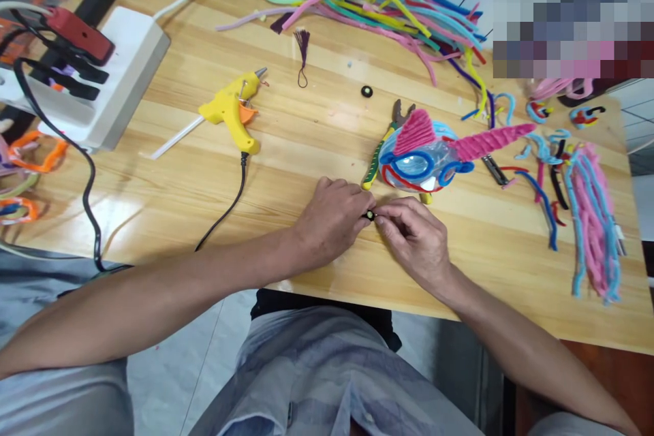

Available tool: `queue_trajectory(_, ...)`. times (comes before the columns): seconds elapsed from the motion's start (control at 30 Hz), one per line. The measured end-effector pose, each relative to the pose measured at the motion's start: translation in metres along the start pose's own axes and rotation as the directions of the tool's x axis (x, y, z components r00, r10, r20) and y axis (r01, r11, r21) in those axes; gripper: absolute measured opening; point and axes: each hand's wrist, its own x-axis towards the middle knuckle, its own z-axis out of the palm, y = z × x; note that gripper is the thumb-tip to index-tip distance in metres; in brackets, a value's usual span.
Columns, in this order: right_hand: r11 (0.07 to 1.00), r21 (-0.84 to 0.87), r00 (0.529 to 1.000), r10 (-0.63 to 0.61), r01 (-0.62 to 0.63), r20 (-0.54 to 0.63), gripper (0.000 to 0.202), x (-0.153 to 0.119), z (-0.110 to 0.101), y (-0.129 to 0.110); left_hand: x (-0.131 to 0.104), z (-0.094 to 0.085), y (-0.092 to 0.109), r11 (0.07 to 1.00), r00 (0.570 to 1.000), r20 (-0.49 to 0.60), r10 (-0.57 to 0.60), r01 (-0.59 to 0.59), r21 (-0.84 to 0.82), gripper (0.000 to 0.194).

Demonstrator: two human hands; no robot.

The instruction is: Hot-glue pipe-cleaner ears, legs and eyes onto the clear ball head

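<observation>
Between my hands is a small round black piece with a pale centre [370, 215], like a tightly wound coil. My left hand [332, 221] is closed with its fingertips on the left side of this piece. From the other side, the thumb and forefinger of my right hand [419, 238] pinch its edge or a thin end; which one is too small to make out. Just beyond my fingers stands a pink, blue and red pipe-cleaner figure [422, 160] with two large rings like eyes. Pliers [375, 162] with green and yellow handles lie against its left side. A second black round piece [366, 91] lies farther back.
A yellow glue gun [232, 105] rests at left, its cord running toward the front edge. Beyond it is a white power strip [127, 82]. Loose pipe cleaners [378, 3] pile up at the back; a pink and blue bundle [595, 225] lies right. A dark tassel [302, 48] lies behind.
</observation>
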Motion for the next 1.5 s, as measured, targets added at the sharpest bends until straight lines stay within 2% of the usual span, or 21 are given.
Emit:
queue_trajectory(0.27, 1.0, -0.011, 1.0, -0.002, 0.002, 0.013, 0.016, -0.001, 0.0028, 0.0014, 0.0015, 0.0017, 0.0001, 1.0, 1.0, -0.016, -0.012, 0.013, 0.016, 0.007)
queue_trajectory(0.43, 0.998, -0.062, 1.0, 0.021, -0.022, -0.015, 0.01, -0.0047, -0.0008, 0.0011, 0.0014, 0.0027, -0.0005, 0.999, 1.0, -0.013, -0.027, 0.027, -0.028, 0.006)
queue_trajectory(0.53, 0.996, -0.094, 1.0, -0.009, 0.007, -0.021, 0.008, -0.0069, -0.0036, -0.0002, 0.0012, 0.0033, -0.0016, 0.998, 0.999, -0.011, -0.032, 0.031, -0.052, 0.005)
queue_trajectory(0.83, 0.978, -0.206, 0.999, -0.038, 0.045, 0.039, 0.007, -0.0021, 0.0011, -0.0031, 0.0018, 0.0039, -0.0043, 0.999, 1.0, -0.024, 0.001, -0.002, -0.038, 0.007)
queue_trajectory(1.0, 0.981, -0.193, 0.999, -0.009, 0.016, 0.038, 0.008, -0.0026, 0.0007, -0.0027, 0.0016, 0.004, -0.0042, 0.999, 1.0, -0.022, 0.009, -0.009, -0.031, 0.005)
queue_trajectory(1.5, 0.981, -0.16, 0.994, -0.106, 0.108, 0.024, 0.012, -0.0029, 0.0033, 0.0019, 0.0016, 0.0034, -0.0034, 1.0, 1.0, -0.006, 0.004, -0.004, -0.008, 0.008)
